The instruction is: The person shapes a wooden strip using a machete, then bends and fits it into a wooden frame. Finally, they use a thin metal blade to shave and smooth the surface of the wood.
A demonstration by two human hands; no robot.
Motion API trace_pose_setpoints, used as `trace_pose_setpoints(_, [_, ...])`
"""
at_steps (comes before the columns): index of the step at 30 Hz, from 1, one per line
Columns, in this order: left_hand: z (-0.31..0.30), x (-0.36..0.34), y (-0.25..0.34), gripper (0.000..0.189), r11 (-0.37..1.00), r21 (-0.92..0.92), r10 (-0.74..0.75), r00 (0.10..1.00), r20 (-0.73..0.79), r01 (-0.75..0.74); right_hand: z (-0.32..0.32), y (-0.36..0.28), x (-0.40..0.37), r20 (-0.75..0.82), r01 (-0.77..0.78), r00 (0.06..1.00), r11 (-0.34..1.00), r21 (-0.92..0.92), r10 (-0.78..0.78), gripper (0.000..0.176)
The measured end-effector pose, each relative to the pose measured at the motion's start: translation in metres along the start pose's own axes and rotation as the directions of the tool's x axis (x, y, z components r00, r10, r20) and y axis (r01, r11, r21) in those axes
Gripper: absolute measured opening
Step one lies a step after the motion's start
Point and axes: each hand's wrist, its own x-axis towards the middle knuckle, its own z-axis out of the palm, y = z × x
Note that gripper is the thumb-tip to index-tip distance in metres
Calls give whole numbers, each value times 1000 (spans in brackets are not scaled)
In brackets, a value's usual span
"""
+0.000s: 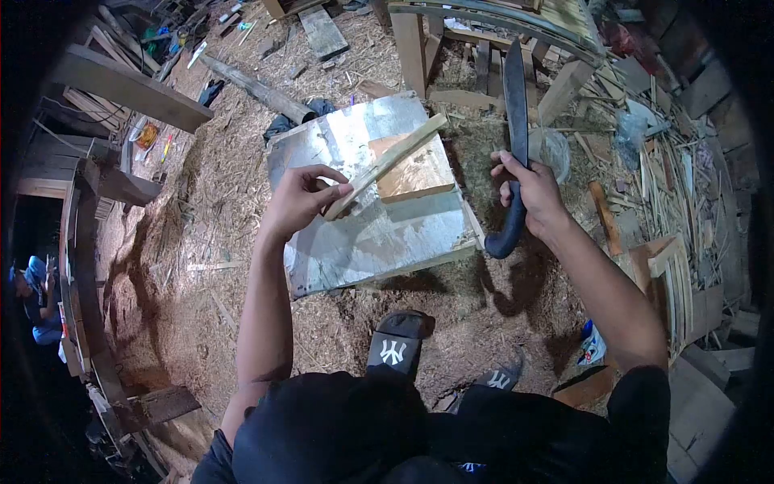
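Observation:
My left hand (310,198) is closed on the near end of a thin wooden strip (395,153), pinched between thumb and fingers. The strip slants up to the right, above a low board-topped work surface (322,258). Beneath the strip, a flat brown wood block (419,173) lies on that surface. In my right hand (528,194) is a machete (514,97), its dark blade pointing away from me and its black handle running down past my palm. The blade is apart from the strip, to the right of the work surface.
Wood shavings (201,234) cover the floor. A round pole (258,89) lies behind the work surface. Thin offcuts (669,177) are heaped at right, near a curved wooden frame (500,24). At far left, a person (40,298) sits beyond a wooden beam. My sandals (395,347) are below.

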Motion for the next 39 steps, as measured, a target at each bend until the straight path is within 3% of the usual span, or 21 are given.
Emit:
trace_pose_setpoints(3, [-2, 2, 3, 26, 990, 142, -11, 1000, 13, 9, -2, 2, 1, 3, -1, 1000, 1000, 0, 1, 28])
trace_pose_setpoints(10, [-13, 21, 7, 32, 982, 191, -4, 999, -32, 10, -6, 2, -2, -16, -13, 1000, 1000, -3, 13, 28])
trace_pose_setpoints(13, [-21, 54, 3, 36, 990, 126, 73, 997, -10, -71, -10, 3, -3, -22, -17, 1000, 1000, -5, 16, 29])
trace_pose_setpoints(16, [-27, 98, 6, 35, 980, 100, 161, 983, 85, -169, -16, 8, -2, -26, -32, 999, 999, 4, 32, 29])
trace_pose_setpoints(22, [-6, 158, 24, 30, 998, -8, 56, 957, 285, -56, -25, 12, -7, -33, -69, 997, 998, 9, 69, 31])
trace_pose_setpoints(26, [18, 169, 47, 35, 995, -90, 66, 934, 352, -37, -35, 24, -1, -59, -81, 995, 996, 50, 83, 28])
trace_pose_setpoints(28, [30, 169, 54, 37, 997, -69, 66, 947, 314, -46, -37, 26, -1, -66, -92, 993, 994, 62, 96, 29])
trace_pose_setpoints(30, [38, 170, 59, 37, 966, 242, 3, 943, 332, -88, -38, 27, 0, -75, -102, 991, 992, 72, 108, 29])
trace_pose_setpoints(31, [40, 171, 59, 37, 966, 242, 1, 943, 333, -87, -39, 28, 1, -78, -101, 991, 992, 71, 106, 29])
trace_pose_setpoints(35, [42, 171, 55, 37, 976, 193, 36, 946, 323, -103, -40, 31, 4, -76, -90, 993, 994, 56, 94, 29])
trace_pose_setpoints(38, [39, 167, 51, 35, 997, 60, 25, 962, 273, -43, -39, 32, 4, -80, -70, 994, 996, 52, 74, 28])
trace_pose_setpoints(39, [36, 166, 48, 29, 996, -92, 5, 960, 280, 21, -40, 33, 4, -79, -69, 994, 996, 53, 73, 28])
